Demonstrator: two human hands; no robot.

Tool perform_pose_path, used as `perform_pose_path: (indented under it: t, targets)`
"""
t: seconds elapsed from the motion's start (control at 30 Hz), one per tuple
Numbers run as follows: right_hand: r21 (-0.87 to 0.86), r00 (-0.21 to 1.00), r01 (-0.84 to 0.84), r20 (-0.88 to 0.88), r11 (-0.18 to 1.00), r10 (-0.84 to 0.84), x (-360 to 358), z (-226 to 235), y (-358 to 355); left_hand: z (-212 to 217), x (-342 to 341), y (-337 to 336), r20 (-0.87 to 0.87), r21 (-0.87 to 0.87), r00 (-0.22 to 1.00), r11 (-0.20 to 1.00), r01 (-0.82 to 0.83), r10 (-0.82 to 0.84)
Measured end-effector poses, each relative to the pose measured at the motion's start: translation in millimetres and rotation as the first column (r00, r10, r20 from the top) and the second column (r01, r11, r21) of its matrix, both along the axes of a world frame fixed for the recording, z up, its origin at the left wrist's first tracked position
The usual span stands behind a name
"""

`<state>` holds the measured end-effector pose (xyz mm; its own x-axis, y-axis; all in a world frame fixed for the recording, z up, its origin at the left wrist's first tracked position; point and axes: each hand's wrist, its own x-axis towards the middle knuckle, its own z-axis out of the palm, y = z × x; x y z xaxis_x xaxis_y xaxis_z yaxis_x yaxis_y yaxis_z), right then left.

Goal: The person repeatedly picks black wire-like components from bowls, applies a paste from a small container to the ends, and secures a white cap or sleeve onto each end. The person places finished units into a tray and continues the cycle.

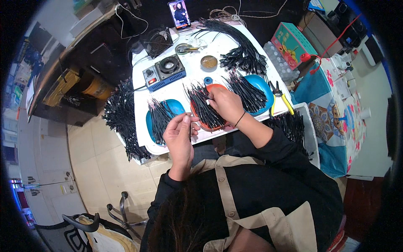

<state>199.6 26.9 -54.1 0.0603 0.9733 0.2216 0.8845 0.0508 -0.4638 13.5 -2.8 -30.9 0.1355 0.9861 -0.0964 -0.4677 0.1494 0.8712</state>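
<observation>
My left hand (pixel 179 133) pinches a thin black cable (pixel 190 135) between thumb and fingertips, at the near edge of the white table. Over the orange tray (pixel 205 126) my right hand (pixel 226 104) is closed, its fingertips at the bundle of short black cables (pixel 205 110) lying there. A small white bit shows at those fingertips; what they grip is hidden. Left of this stands a blue tray (pixel 176 106) with more black cables (pixel 158 122). On the right, a second blue tray (pixel 264 87) holds another bundle (pixel 247 93) with reddish wire ends.
A solder pot (pixel 168 67) with a blue base, a round tin (pixel 208 63) and a small fan (pixel 158 43) stand farther back. Yellow-handled pliers (pixel 279 98) lie at right. Cable heaps (pixel 124 113) flank the table; a phone (pixel 179 14) stands behind.
</observation>
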Motion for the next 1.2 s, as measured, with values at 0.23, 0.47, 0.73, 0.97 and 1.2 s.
perform_pose_path:
  t: [0.23, 0.47, 0.73, 0.97, 1.2]
  targets:
    - [0.235, 0.992, -0.002, -0.12, 0.972, 0.031, -2.7, 34.7, -11.3, 11.0, 9.6, 3.1, 0.05, -0.043, 0.997, 0.997, -0.062, 0.064]
    - [0.227, 0.958, -0.093, -0.245, 0.969, 0.149, -31.4, 67.9, -60.0, 25.1, 34.8, 7.0, 0.169, 0.027, 0.983, 0.997, -0.074, 0.068]
    - [0.268, 0.94, -0.146, -0.263, 0.952, 0.218, -27.0, 71.5, -72.2, 23.8, 31.8, -2.9, 0.097, 0.024, 0.995, 0.999, -0.024, 0.022]
    - [0.102, 0.584, -0.219, -0.783, 0.97, 0.214, -5.4, 76.6, -52.8, 24.0, 30.8, -12.2, -0.043, 0.207, 0.997, 0.977, -0.05, 0.06]
    - [0.156, 0.702, -0.237, -0.654, 0.959, 0.28, -12.1, 85.8, -50.1, 20.9, 29.1, -15.1, -0.204, 0.341, 0.972, 0.939, -0.045, 0.12]
